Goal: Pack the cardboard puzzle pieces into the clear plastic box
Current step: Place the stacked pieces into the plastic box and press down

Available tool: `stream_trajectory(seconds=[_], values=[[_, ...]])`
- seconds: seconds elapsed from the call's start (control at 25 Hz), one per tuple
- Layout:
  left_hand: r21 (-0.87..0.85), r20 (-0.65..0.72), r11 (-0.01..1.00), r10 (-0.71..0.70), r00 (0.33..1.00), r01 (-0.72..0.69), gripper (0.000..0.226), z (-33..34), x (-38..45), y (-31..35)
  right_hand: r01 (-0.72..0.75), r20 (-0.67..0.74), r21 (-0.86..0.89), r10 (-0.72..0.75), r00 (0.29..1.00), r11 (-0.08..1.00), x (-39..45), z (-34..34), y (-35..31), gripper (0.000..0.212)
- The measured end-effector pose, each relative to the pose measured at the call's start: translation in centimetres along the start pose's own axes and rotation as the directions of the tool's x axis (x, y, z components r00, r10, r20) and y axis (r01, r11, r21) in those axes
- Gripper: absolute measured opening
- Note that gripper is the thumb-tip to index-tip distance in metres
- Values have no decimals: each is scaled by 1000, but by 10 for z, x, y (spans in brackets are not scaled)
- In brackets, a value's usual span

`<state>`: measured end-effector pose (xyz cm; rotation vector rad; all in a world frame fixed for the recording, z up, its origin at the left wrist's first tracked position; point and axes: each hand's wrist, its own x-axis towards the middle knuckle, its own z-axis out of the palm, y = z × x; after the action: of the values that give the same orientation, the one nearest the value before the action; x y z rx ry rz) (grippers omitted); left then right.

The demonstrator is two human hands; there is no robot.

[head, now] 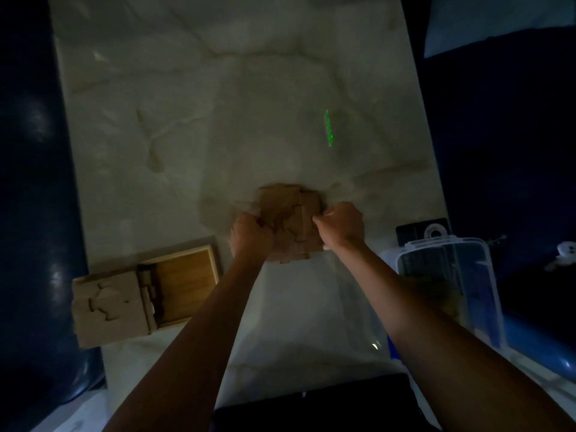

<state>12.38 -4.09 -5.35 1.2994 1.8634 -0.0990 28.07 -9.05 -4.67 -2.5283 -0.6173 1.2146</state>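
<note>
A loose cluster of brown cardboard puzzle pieces (288, 213) lies on the pale marble table in the dim middle of the view. My left hand (251, 235) grips the cluster's left edge with curled fingers. My right hand (341, 224) pinches its right edge. The clear plastic box (448, 275) with its lid sits at the table's right edge, right of my right forearm, which hides part of it. More joined cardboard pieces (109, 307) rest at the left, overlapping a wooden tray (187, 272).
The marble table (218, 104) stretches far ahead. A green light streak (328, 127) shows on it. A dark flat object (417, 230) lies behind the box. Dark blue surroundings flank both table sides. A dark shape sits at the near edge.
</note>
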Motion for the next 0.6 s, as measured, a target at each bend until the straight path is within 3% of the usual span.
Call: stream_trajectory(seconds=[0.28, 0.44, 0.56, 0.6], values=[[-283, 125, 959, 27, 992, 10, 18, -5, -4, -3, -26, 49, 41, 24, 999, 999, -6, -6, -1, 25], [-357, 200, 929, -29, 979, 100, 14, -14, -18, -7, -28, 89, 65, 22, 996, 997, -18, -8, 8, 38], [-408, 226, 904, -38, 973, 130, 4, -24, -32, -15, 20, 106, 144, -36, 994, 989, -31, -11, 18, 18], [-428, 232, 895, -25, 972, 125, 10, -28, -37, -19, 29, 100, 174, -47, 994, 984, -37, -12, 20, 19]])
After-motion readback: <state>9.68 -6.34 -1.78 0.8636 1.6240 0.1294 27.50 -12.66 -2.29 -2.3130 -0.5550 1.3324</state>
